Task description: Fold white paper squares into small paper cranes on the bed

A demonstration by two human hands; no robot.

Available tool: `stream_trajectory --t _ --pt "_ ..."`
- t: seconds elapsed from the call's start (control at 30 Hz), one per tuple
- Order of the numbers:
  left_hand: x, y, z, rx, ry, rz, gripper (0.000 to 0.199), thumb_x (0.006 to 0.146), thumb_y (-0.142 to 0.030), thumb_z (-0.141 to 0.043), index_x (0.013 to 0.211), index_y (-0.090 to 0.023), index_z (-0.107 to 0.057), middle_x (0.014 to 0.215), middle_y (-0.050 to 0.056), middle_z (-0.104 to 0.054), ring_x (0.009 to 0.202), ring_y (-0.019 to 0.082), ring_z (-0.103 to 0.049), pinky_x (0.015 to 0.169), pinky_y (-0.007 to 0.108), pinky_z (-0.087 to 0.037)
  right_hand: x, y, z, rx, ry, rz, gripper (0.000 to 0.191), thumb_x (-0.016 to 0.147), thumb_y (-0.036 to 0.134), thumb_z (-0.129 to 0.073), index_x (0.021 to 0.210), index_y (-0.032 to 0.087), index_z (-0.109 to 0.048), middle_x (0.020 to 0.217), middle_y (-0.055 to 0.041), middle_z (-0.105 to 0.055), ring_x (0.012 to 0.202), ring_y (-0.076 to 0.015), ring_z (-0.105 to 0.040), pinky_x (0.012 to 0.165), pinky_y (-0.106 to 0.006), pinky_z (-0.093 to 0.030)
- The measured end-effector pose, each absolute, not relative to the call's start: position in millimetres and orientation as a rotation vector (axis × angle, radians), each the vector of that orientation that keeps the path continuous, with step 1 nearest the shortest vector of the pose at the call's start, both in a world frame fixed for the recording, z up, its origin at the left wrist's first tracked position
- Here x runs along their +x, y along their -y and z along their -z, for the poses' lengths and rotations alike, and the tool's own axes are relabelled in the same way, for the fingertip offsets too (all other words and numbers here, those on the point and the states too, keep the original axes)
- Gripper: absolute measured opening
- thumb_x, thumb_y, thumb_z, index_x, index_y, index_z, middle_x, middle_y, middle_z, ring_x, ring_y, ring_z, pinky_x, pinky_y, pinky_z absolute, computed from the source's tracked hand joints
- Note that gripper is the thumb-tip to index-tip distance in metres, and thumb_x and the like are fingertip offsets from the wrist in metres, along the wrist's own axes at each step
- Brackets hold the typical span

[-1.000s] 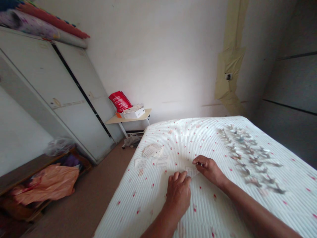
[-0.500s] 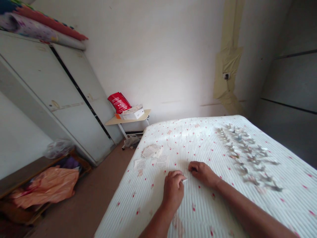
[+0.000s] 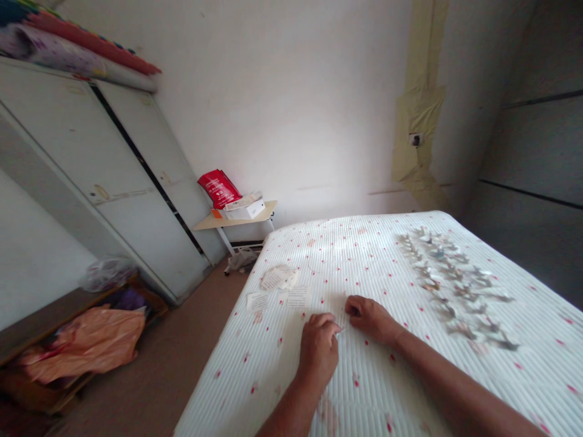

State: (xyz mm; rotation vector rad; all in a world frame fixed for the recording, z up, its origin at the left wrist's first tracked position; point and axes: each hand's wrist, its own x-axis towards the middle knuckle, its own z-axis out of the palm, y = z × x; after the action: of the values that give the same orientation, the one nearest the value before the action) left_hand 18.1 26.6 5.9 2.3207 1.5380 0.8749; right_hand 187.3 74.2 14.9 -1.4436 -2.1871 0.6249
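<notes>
**What are we looking at, low on the bed?**

We see a narrow white paper slip point(image 3: 339, 329) on a ribbed white bedspread dotted with red point(image 3: 282, 370), its end showing at the fingertips of the left hand point(image 3: 319, 352).

**How do the fingers stand?**

We read the left fingers as curled together and clamped on the slip, though they hide most of it. The right hand point(image 3: 371, 320) lies just beside, fingers curled together, apparently on nothing.

**And the slip's line?**

We cannot tell its long axis. The visible end points toward the right hand, and the left is nearer.

**What lies around them?**

We find small printed paper slips point(image 3: 297, 297) and a loose pile of printed paper point(image 3: 277, 278) to the left, with rows of small folded paper figures point(image 3: 453, 285) to the right. Beyond the bed, a red bag point(image 3: 219, 188) stands on a pale wooden side table point(image 3: 241, 220).
</notes>
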Motion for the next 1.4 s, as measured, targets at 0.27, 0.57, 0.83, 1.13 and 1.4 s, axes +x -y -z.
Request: stream_trajectory --t 0.27,0.57,0.83,1.13,1.4 --pt "16.7 -27.8 -6.6 2.335 -1.543 -0.86 0.035 0.062 0.004 -0.044 0.075 -0.021 -0.066 0.092 0.001 -0.061 0.091 0.016 -0.05 0.083 0.033 -0.041 185.2 -75.3 -12.9 -1.485 2.151 -0.662 0.012 0.059 0.009 -0.046 0.066 0.018 -0.048 0.064 0.0035 -0.049 0.059 -0.0094 -0.043 0.054 -0.019 -0.03" --pt "14.8 -28.2 -7.0 2.362 -1.542 -0.849 0.033 0.064 0.003 -0.044 0.073 -0.02 -0.066 0.092 0.002 -0.062 0.091 0.016 -0.05 0.082 0.032 -0.04 181.2 -73.2 -11.0 -1.525 2.145 -0.629 0.012 0.059 0.012 -0.05 0.069 0.019 -0.047 0.065 0.0038 -0.048 0.059 -0.0093 -0.042 0.054 -0.019 -0.028" --pt "13.5 -29.2 -5.3 2.356 -1.538 -0.859 0.03 0.065 0.003 -0.046 0.071 -0.02 -0.065 0.09 0.001 -0.061 0.089 0.015 -0.05 0.081 0.031 -0.04 177.6 -69.8 -9.7 -1.562 2.164 -0.561 0.014 0.062 0.015 -0.055 0.073 0.018 -0.049 0.071 0.0019 -0.05 0.063 -0.0107 -0.045 0.057 -0.02 -0.03" --pt "11.8 -31.1 -3.7 2.325 -1.495 -0.916 0.028 0.064 0.003 -0.046 0.066 -0.019 -0.064 0.085 0.001 -0.061 0.084 0.014 -0.05 0.078 0.028 -0.04 171.2 -66.5 -13.0 -1.66 2.186 -0.47 0.016 0.063 0.019 -0.059 0.077 0.018 -0.051 0.077 -0.0009 -0.054 0.068 -0.0122 -0.048 0.059 -0.021 -0.03" --pt "10.9 -32.0 -3.3 2.292 -1.517 -0.946 0.028 0.064 0.004 -0.044 0.063 -0.018 -0.061 0.084 0.002 -0.061 0.084 0.014 -0.051 0.08 0.028 -0.04 166.5 -63.6 -16.8 -1.717 2.22 -0.384 0.021 0.063 0.024 -0.062 0.079 0.017 -0.052 0.079 -0.0026 -0.056 0.072 -0.0148 -0.051 0.06 -0.023 -0.031"
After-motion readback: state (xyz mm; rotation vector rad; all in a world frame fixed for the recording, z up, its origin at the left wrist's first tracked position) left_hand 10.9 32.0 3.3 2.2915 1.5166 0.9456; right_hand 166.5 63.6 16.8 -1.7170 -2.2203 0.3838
